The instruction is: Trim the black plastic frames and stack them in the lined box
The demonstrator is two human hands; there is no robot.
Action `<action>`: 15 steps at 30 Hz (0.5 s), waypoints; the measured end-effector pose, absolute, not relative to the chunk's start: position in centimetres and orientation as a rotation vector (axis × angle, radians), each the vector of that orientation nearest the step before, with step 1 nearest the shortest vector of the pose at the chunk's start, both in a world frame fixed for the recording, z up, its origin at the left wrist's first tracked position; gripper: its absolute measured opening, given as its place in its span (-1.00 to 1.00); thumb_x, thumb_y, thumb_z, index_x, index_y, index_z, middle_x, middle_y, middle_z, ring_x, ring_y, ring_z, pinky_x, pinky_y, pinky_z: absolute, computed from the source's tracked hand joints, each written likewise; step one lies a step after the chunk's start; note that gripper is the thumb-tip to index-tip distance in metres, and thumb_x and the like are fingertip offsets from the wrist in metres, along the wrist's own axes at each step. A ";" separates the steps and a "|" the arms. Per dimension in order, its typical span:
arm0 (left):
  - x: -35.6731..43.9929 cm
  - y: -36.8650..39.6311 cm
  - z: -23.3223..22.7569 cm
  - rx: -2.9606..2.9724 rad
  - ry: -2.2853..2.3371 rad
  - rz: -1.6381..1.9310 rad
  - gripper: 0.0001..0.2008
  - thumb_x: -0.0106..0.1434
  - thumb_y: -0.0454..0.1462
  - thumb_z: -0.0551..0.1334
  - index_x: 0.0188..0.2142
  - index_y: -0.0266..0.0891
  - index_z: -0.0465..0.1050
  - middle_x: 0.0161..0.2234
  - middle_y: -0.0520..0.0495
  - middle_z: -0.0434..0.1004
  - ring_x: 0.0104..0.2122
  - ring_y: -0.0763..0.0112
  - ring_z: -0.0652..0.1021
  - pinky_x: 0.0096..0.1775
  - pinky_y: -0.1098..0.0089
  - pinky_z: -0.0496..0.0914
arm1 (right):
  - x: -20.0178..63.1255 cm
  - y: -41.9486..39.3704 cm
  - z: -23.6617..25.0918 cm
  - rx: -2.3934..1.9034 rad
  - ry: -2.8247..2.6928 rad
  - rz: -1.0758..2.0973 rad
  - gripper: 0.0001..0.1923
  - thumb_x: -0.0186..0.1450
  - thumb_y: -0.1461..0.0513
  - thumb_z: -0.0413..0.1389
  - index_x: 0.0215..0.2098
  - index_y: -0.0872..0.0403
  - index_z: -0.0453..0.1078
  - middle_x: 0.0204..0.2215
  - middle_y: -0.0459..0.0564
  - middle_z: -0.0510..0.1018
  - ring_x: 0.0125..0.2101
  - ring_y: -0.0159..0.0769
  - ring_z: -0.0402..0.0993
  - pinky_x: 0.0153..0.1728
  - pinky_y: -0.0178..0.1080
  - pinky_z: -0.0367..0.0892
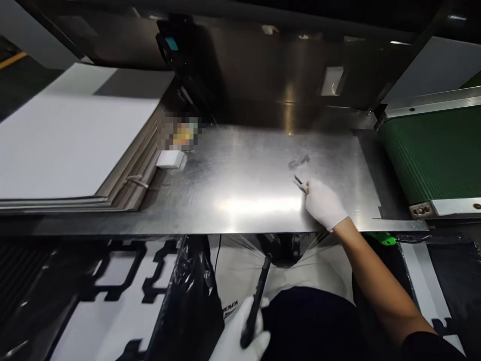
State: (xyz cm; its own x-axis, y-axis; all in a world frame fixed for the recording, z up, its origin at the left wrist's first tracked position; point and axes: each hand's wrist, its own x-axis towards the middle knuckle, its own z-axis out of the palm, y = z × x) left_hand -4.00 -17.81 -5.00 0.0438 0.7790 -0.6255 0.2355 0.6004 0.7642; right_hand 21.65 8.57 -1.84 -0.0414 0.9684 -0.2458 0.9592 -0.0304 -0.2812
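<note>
My left hand [236, 335], in a white glove, is closed around a slim black handheld tool [258, 298]. It is low in front of my body, below the table's front edge, and the tool points up and away. My right hand [325, 204], also gloved in white, is over the right part of the metal table [240, 165]. Its fingers pinch a small thin tool with a dark tip [299, 182]; its exact kind is too small to make out. Just beyond that tip, a grey smudge [299, 161] marks the metal.
A stack of large white boards [78, 135] lies at the left, with a small white block [171, 159] beside it. A green conveyor belt [436, 150] is at the right. Black trays [124, 281] with cut-out shapes are below the table's front edge.
</note>
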 end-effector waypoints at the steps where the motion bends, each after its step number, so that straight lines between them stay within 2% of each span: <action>1: -3.1 -17.7 -5.5 0.903 1.525 0.507 -0.54 0.13 -0.07 0.45 0.05 0.03 0.66 -0.32 -0.06 0.61 -0.22 0.02 0.65 -0.08 0.08 0.62 | 22.6 8.1 -1.4 -2.165 -2.138 0.611 -0.74 0.60 0.28 -0.10 0.02 0.15 0.42 -0.12 0.26 0.66 -0.15 -0.07 0.64 -0.14 -0.17 0.42; 3: -1.4 -17.4 -6.4 0.936 1.557 0.499 -0.60 0.19 -0.11 0.40 0.02 -0.08 0.64 -0.30 -0.06 0.61 -0.22 0.09 0.63 -0.07 0.15 0.57 | 24.3 6.1 -0.2 -2.053 -2.078 0.768 -0.68 0.65 0.21 -0.19 0.11 0.12 0.36 -0.14 0.17 0.66 -0.17 -0.12 0.63 -0.14 -0.18 0.45; 6: 0.3 -16.9 -7.2 0.979 1.574 0.467 -0.62 0.25 -0.14 0.31 0.05 -0.13 0.61 -0.33 -0.03 0.57 -0.28 0.14 0.59 -0.11 0.17 0.52 | 25.3 0.5 1.5 -1.680 -2.054 1.313 -0.58 0.67 -0.04 -0.20 0.17 -0.03 0.36 -0.17 0.00 0.66 -0.20 -0.18 0.61 -0.16 -0.20 0.48; 9: 1.3 -16.7 -7.9 1.015 1.530 0.459 -0.70 0.30 -0.17 0.24 -0.02 -0.15 0.58 -0.31 -0.03 0.60 -0.26 0.14 0.59 -0.10 0.17 0.48 | 23.7 -6.4 0.4 -1.431 -2.156 1.735 -0.55 0.66 -0.08 -0.17 -0.09 -0.05 0.42 -0.27 -0.07 0.63 -0.28 -0.22 0.56 -0.23 -0.22 0.41; 11: 1.7 -16.8 -8.3 1.021 1.478 0.475 -0.80 0.31 -0.21 0.22 -0.11 -0.15 0.54 -0.24 -0.05 0.64 -0.20 0.14 0.61 -0.08 0.18 0.47 | 21.9 -10.1 -1.9 -1.437 -2.241 1.760 -0.60 0.66 0.01 -0.14 -0.19 -0.01 0.40 -0.32 -0.08 0.61 -0.33 -0.24 0.53 -0.29 -0.24 0.32; 15: 2.0 -16.7 -8.9 1.021 1.437 0.434 -0.91 0.30 -0.23 0.21 -0.21 -0.14 0.45 -0.29 -0.02 0.62 -0.25 0.17 0.59 -0.17 0.23 0.46 | 19.8 -13.4 -5.9 -1.646 -2.260 1.610 -0.67 0.66 0.09 -0.10 -0.11 0.02 0.43 -0.31 -0.07 0.65 -0.37 -0.26 0.56 -0.32 -0.25 0.26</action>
